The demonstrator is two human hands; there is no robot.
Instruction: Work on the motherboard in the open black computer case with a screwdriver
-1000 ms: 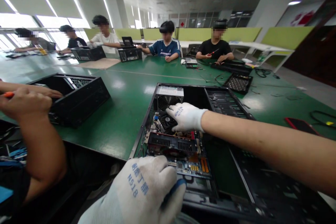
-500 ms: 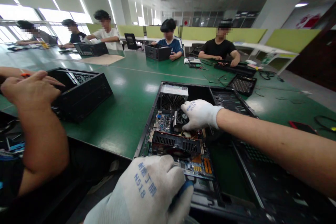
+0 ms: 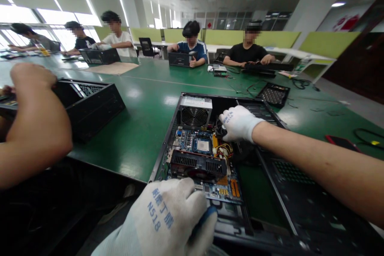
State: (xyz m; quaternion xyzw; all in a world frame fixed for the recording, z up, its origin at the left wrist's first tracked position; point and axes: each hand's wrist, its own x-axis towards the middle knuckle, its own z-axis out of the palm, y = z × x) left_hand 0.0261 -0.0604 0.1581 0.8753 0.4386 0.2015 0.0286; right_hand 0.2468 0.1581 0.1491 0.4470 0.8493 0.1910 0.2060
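An open black computer case lies on its side in front of me. In its upper left is the silver power supply; below it, the bare processor shows in its socket on the blue motherboard. My gloved right hand is closed on the CPU cooler, held right of the socket above coloured wires; fingers cover most of it. A graphics card sits across the board. My gloved left hand is curled at the case's near left edge; what its fingers grip is hidden.
At the left, a co-worker's arm reaches by another black case. Several people work across the green table. A black front panel and cables lie beyond and right of my case, near a red-edged object.
My right hand has lifted the CPU cooler off the processor and moved it right, uncovering the socket. My left hand stays by the case edge. The neighbour's hand at the left has shifted.
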